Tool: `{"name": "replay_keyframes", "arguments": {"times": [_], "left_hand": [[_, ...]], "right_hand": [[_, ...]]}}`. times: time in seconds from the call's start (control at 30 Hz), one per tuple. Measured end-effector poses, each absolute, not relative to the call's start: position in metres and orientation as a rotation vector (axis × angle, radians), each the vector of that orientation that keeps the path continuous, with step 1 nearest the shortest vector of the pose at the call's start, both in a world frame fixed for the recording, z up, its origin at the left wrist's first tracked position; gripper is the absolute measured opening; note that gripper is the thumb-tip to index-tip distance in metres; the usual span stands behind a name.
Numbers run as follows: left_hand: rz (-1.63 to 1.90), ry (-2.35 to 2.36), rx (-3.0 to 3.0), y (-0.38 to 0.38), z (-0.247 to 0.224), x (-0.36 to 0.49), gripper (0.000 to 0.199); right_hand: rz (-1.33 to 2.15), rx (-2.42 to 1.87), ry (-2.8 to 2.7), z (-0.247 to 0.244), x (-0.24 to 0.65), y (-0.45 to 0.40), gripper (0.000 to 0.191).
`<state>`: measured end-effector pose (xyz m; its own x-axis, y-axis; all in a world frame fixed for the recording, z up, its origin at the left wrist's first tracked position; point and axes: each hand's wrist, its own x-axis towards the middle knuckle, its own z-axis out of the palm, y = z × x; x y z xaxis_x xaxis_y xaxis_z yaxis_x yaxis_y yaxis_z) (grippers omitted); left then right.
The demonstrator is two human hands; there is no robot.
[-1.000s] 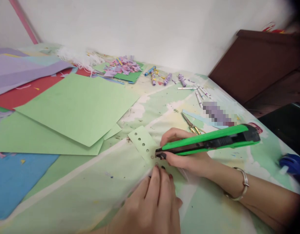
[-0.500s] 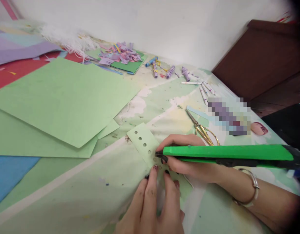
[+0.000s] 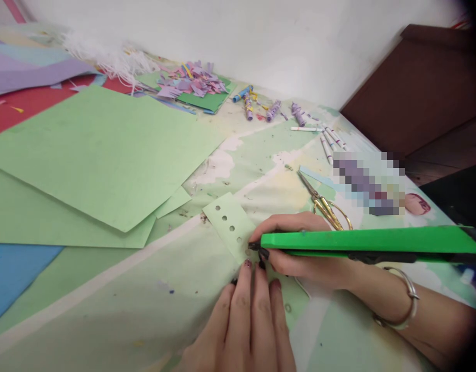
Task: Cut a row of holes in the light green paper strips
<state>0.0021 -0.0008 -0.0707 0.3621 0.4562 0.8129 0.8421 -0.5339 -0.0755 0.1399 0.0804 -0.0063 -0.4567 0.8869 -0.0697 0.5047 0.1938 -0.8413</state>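
A narrow light green paper strip (image 3: 226,209) lies slanted on the table with a row of several small cut holes at its far end. Small drawn circles show further down, near my fingers. My right hand (image 3: 300,261) grips a green utility knife (image 3: 358,240) close to its black tip, which sits against the strip. The blade itself is too small to make out. With fingers stretched out, my left hand (image 3: 249,315) presses flat on the strip, just below the knife tip, and hides part of the paper.
Gold-handled scissors (image 3: 325,204) lie beyond my right hand. Large green sheets (image 3: 106,160) cover the left side. Paper scraps (image 3: 195,82), white shredded strands (image 3: 106,57), rolled paper tubes (image 3: 274,110) and markers (image 3: 333,138) lie toward the wall. A pixelated patch hides something at right.
My left fingers have drawn closer together, uncovering a drawn circle lower on the strip. The knife stays at nearly the same spot. The whole view has shifted slightly.
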Motion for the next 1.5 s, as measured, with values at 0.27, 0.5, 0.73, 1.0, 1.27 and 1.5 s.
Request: {"name": "replay_keyframes", "arguments": {"times": [0.27,0.5,0.73,1.0,1.27,1.5], "left_hand": [[-1.048,-1.075,-2.199,0.005,-0.065,-0.005,0.020],[-0.740,-0.791,-2.461,0.009,-0.050,-0.028,0.022],[-1.004,-1.049,-2.191,0.006,-0.064,-0.008,0.021],[-0.802,-1.009,-2.471,0.003,-0.051,-0.018,0.019],[-0.671,-0.957,-2.519,0.002,-0.050,-0.024,0.021],[-0.694,-0.854,-2.483,0.004,-0.055,-0.029,0.025]], "right_hand": [[1.153,-1.277,-2.155,-0.011,0.148,0.081,0.030],[1.207,-1.293,-2.133,-0.007,0.147,0.082,0.030],[1.195,-1.312,-2.146,-0.006,0.146,0.082,0.030],[1.055,-1.270,-2.209,-0.010,0.146,0.080,0.031],[1.021,-1.266,-2.214,-0.010,0.146,0.080,0.032],[1.010,-1.340,-2.206,-0.006,0.144,0.079,0.029]]}}
